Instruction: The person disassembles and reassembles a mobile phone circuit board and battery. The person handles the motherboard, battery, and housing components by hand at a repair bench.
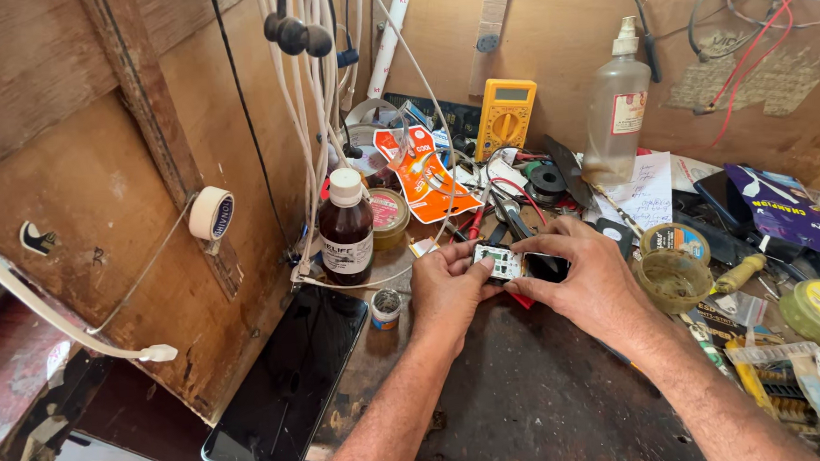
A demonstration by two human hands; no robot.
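Head view: the left hand (pixel 446 289) and right hand (pixel 589 282) both grasp a small opened phone with a bare green-white circuit board (pixel 515 264) — held just above the dark worn surface (pixel 531 392), near a brown glass bottle (pixel 346 228).

Circuit board (pixel 499 262) partly under fingers (pixel 473 266)

Dark, scuffed wooden surface (pixel 530 383) crowded with clutter: black tablet (pixel 287 382) lying flat at left, brown medicine bottle (pixel 345 229), small white-capped jar (pixel 387 308), yellow multimeter (pixel 505 115), clear spray bottle (pixel 615 107), round tins (pixel 674 277), purple packet (pixel 783 206)
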